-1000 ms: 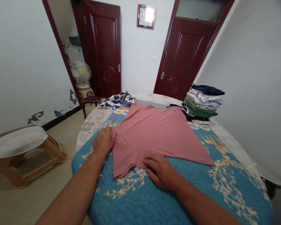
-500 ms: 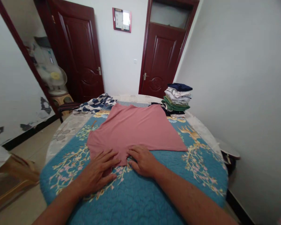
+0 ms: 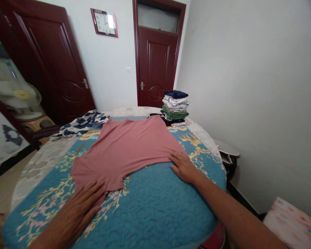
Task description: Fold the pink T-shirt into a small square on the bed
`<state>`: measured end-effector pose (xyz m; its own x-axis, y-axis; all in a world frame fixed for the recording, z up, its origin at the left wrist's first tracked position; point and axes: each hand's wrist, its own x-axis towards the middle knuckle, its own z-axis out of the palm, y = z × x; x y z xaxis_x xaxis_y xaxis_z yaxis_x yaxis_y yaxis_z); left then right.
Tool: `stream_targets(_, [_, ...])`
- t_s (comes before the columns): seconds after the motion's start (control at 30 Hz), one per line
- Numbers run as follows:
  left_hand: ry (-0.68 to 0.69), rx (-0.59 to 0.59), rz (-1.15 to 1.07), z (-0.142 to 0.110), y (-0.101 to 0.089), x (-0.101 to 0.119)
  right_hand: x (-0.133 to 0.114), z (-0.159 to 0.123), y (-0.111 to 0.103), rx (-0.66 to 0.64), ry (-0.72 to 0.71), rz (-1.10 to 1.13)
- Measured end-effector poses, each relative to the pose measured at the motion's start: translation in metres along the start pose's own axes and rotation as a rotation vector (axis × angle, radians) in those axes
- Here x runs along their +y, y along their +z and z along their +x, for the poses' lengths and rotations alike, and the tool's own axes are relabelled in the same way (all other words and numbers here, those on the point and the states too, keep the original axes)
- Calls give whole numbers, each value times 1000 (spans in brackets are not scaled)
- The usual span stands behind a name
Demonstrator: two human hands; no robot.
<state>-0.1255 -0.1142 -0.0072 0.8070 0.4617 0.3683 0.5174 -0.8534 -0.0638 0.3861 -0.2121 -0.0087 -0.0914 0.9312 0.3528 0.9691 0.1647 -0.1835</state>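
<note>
A pink T-shirt (image 3: 129, 141) lies spread on a blue quilted cover (image 3: 155, 200) with a floral pattern. My left hand (image 3: 77, 204) rests flat on the near edge of the shirt, by the sleeve at the lower left, fingers stretched out. Over at the lower right corner of the shirt, my right hand (image 3: 184, 166) lies on the hem with its fingers extended and its thumb apart. Small creases run across the cloth near that hand.
A stack of folded clothes (image 3: 175, 107) stands at the back right of the round table. A checked blue-and-white garment (image 3: 84, 122) is crumpled at the back left. To the right, a dark stool-like object with a pale top (image 3: 226, 149) sits against the wall.
My right hand has moved right along the shirt's near edge to its right corner. The left hand has shifted slightly left and down. The view has turned to the right.
</note>
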Motion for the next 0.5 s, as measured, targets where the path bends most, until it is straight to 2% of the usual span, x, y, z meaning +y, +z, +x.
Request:
stream_targets(0.1, [-32, 0, -7, -7, -3, -3, 34, -17, -6, 93, 31, -9])
stream_targets(0.17, [-55, 5, -9, -13, -4, -6, 47, -22, -7, 117, 30, -5])
stream_targets(0.33, [-86, 2, -34, -32, -9, -10, 60, -24, -4, 102, 9, -28])
stream_targets(0.5, [-146, -7, -90, -48, -11, -15, 67, -23, -3, 102, 66, -39])
